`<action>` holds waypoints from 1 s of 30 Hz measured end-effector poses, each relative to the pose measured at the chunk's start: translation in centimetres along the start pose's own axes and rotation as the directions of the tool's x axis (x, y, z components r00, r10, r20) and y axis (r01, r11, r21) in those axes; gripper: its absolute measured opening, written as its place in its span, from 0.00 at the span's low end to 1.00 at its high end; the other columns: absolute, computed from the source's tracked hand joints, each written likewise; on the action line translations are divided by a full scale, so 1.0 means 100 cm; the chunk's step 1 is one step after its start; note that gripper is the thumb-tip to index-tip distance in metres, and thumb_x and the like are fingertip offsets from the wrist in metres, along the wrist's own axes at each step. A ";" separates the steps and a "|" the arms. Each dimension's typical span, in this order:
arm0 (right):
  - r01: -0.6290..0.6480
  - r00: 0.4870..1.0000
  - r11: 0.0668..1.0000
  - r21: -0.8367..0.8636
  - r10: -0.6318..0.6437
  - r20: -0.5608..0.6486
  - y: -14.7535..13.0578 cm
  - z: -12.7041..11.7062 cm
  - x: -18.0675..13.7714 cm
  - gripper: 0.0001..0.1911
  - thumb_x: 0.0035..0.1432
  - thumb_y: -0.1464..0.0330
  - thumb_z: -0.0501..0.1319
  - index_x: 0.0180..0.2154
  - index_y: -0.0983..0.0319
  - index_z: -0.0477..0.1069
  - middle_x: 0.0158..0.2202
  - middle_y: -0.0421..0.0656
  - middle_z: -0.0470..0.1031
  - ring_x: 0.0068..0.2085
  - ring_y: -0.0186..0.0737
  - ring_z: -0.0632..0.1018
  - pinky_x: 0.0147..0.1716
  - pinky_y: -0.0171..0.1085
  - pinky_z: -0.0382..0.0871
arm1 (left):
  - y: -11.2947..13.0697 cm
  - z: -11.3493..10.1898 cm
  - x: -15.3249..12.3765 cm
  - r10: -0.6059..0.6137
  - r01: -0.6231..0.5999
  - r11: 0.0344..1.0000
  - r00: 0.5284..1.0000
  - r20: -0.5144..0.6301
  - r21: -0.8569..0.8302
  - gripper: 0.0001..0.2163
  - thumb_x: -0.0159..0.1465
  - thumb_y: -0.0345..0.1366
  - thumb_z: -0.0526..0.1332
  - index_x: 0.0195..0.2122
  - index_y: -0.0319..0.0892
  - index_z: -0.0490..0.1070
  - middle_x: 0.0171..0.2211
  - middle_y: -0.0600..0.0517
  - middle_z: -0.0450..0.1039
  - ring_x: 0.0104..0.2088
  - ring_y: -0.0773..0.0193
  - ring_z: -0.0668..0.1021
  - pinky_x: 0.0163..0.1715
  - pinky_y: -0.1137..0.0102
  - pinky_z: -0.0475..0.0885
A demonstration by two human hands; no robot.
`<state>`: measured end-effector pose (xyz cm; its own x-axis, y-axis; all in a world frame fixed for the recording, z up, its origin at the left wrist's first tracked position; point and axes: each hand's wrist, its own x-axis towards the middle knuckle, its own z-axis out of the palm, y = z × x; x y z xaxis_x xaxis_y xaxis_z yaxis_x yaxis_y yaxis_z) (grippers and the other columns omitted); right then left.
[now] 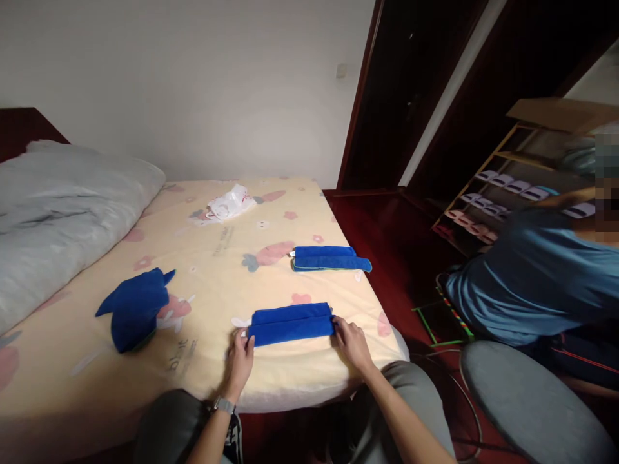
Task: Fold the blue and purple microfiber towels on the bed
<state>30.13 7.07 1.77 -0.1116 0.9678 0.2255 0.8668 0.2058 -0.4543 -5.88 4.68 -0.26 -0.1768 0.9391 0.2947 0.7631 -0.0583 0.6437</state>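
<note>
A blue cloth (291,323) folded into a long narrow strip lies near the front edge of the bed (217,270). My left hand (240,362) pinches its left end, fingers curled on the fabric. My right hand (351,341) holds its right end the same way. A second blue cloth (330,258), folded into a strip, lies farther back on the bed. A third blue cloth (135,309) sits crumpled to the left.
A grey duvet (58,212) covers the bed's left side. A white plastic bag (231,203) lies near the far edge. Another person in a blue shirt (527,277) bends by a shoe rack (512,193) on the right. A grey stool (532,406) stands close by.
</note>
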 end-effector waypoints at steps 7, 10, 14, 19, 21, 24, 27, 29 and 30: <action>0.071 0.996 0.947 -0.313 -0.083 -0.027 -0.010 -0.014 0.009 0.13 0.64 0.69 0.56 0.47 0.55 0.74 0.40 0.48 0.75 0.41 0.47 0.72 0.39 0.41 0.62 | 0.010 -0.021 0.005 0.259 -0.221 0.877 0.965 -0.032 0.426 0.17 0.70 0.45 0.52 0.53 0.44 0.71 0.47 0.41 0.77 0.48 0.49 0.78 0.47 0.55 0.72; 0.184 0.978 0.937 -0.296 -0.204 -0.039 -0.025 -0.009 0.008 0.21 0.62 0.72 0.55 0.56 0.57 0.70 0.52 0.51 0.73 0.50 0.50 0.71 0.49 0.45 0.64 | 0.030 -0.023 0.003 0.435 -0.422 0.795 0.897 0.076 0.436 0.20 0.71 0.41 0.50 0.62 0.45 0.65 0.58 0.43 0.71 0.59 0.52 0.71 0.57 0.57 0.66; 0.467 0.883 0.862 -0.198 -0.466 0.053 -0.048 0.015 0.000 0.32 0.65 0.66 0.53 0.68 0.61 0.53 0.68 0.49 0.58 0.67 0.50 0.59 0.64 0.49 0.53 | 0.067 0.001 0.001 0.597 -0.718 0.614 0.694 0.403 0.327 0.27 0.72 0.42 0.48 0.71 0.46 0.46 0.69 0.50 0.54 0.68 0.57 0.58 0.67 0.58 0.55; 0.492 0.870 0.861 -0.128 -0.482 0.102 -0.044 0.033 0.000 0.34 0.68 0.63 0.50 0.70 0.65 0.44 0.70 0.50 0.52 0.70 0.47 0.55 0.66 0.50 0.52 | 0.075 0.025 0.005 0.559 -0.716 0.654 0.674 0.482 0.243 0.29 0.73 0.47 0.46 0.72 0.45 0.39 0.71 0.49 0.49 0.69 0.58 0.56 0.67 0.57 0.55; 0.493 0.867 0.866 -0.082 -0.482 0.126 -0.030 0.028 0.003 0.33 0.69 0.63 0.50 0.70 0.64 0.44 0.70 0.49 0.51 0.70 0.46 0.55 0.66 0.50 0.53 | 0.062 0.019 0.009 0.529 -0.684 0.698 0.693 0.489 0.214 0.30 0.73 0.46 0.46 0.72 0.45 0.38 0.71 0.49 0.49 0.69 0.59 0.56 0.67 0.58 0.56; 0.485 0.867 0.874 -0.019 -0.478 0.139 -0.006 0.015 0.006 0.32 0.69 0.64 0.50 0.70 0.63 0.45 0.70 0.50 0.52 0.69 0.47 0.56 0.66 0.51 0.56 | 0.036 -0.003 0.011 0.497 -0.643 0.742 0.717 0.489 0.189 0.30 0.72 0.46 0.47 0.72 0.47 0.38 0.70 0.49 0.51 0.69 0.59 0.57 0.67 0.57 0.57; 0.476 0.869 0.879 0.018 -0.473 0.145 0.005 0.008 0.010 0.32 0.68 0.65 0.52 0.69 0.64 0.49 0.69 0.50 0.55 0.69 0.48 0.58 0.65 0.52 0.58 | 0.020 -0.019 0.009 0.482 -0.630 0.752 0.727 0.489 0.195 0.29 0.72 0.46 0.48 0.72 0.49 0.41 0.69 0.50 0.54 0.68 0.58 0.60 0.66 0.57 0.58; 0.462 0.877 0.887 0.011 -0.459 0.143 -0.001 0.008 0.013 0.31 0.67 0.64 0.53 0.69 0.65 0.51 0.68 0.52 0.57 0.68 0.50 0.60 0.65 0.52 0.58 | 0.022 -0.020 0.009 0.467 -0.613 0.755 0.751 0.466 0.232 0.28 0.72 0.46 0.49 0.71 0.48 0.47 0.68 0.48 0.58 0.67 0.56 0.63 0.65 0.56 0.60; 0.455 0.882 0.891 -0.002 -0.450 0.137 -0.008 0.010 0.014 0.32 0.67 0.64 0.53 0.68 0.66 0.52 0.67 0.52 0.57 0.68 0.51 0.60 0.65 0.53 0.58 | 0.028 -0.017 0.011 0.460 -0.601 0.757 0.768 0.445 0.257 0.27 0.71 0.46 0.49 0.70 0.47 0.50 0.67 0.47 0.60 0.66 0.55 0.64 0.65 0.56 0.60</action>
<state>28.75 8.44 1.57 -0.5552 0.7810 0.2859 0.7221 0.6232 -0.3002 -5.01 4.93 3.05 0.4917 0.8455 0.2081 0.8432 -0.5220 0.1285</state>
